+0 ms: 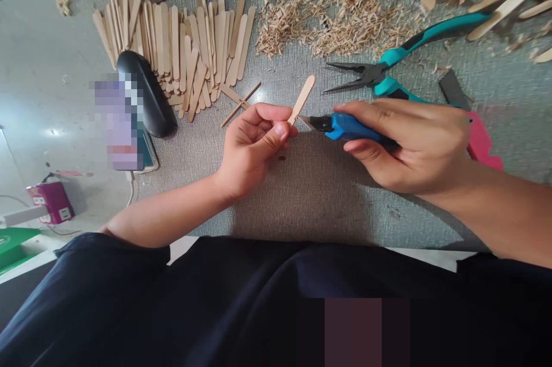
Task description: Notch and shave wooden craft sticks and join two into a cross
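Observation:
My left hand (252, 140) pinches the lower end of a flat wooden craft stick (302, 98), which points up and to the right. My right hand (409, 142) is closed round a blue-handled cutter (345, 126). Its small black tip sits right at the base of the stick, beside my left thumb. Both hands hover over the grey mat (310, 183).
A heap of wooden sticks (181, 39) lies at the upper left, beside a black object (149, 94) and a phone. Wood shavings (332, 16) are piled at the top centre. Teal long-nose pliers (397, 56) lie at the upper right, a pink tool (483, 142) behind my right hand.

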`<state>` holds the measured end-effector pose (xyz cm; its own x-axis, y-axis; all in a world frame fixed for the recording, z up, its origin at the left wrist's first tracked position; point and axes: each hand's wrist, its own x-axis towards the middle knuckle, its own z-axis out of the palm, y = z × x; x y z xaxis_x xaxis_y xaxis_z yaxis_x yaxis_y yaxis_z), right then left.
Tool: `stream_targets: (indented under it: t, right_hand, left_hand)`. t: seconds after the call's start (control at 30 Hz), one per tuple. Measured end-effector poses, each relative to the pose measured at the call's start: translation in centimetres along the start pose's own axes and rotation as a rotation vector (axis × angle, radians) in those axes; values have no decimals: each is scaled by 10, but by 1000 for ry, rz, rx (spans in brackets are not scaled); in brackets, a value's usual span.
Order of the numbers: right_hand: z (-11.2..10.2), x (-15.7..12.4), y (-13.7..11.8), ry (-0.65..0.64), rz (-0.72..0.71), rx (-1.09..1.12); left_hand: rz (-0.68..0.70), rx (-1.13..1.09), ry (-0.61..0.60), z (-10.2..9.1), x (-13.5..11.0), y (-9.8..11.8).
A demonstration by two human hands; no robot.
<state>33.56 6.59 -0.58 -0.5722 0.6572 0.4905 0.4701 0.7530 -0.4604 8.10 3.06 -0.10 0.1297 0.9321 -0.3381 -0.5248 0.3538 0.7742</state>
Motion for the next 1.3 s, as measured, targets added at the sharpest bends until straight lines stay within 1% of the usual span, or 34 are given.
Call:
stream_targets:
  t: [0.17,0.37,0.5,0.57,0.67,0.73,0.83,0.9,1.1,1.2,1.3]
  right_hand:
    - [-1,0,1,-6,-7,-9]
    - [-1,-2,2,4,20,-2]
    - [-2,-2,2,-11,2,-9]
    - [-3,-2,1,-21,-9,-1]
    - [-4,-2,-1,-37,0,47]
    - [-6,-2,-2,-51,22,69]
    - [-8,1,-3,-79,15,77]
    - [-9,4,-4,-96,-4,86]
    - [-10,7,-1,-110,5,78]
    - [-9,5,-1,-131,12,92]
    - [-8,5,-3,-104,18,64]
  left_hand:
    - [-3,1,-2,0,0,1]
    - [-11,44,8,1,0,2]
    - [-24,60,10,1,0,2]
    - [-40,59,-8,0,-1,2]
    - [-48,51,-72,-2,0,2]
    - [-33,53,-96,-3,0,1]
    - [-6,93,-88,-3,2,2]
    - [29,123,-84,-3,4,2]
    - [158,133,-58,-1,4,0]
    - [154,103,-48,-1,5,-1]
    - [126,85,-31,-1,4,0]
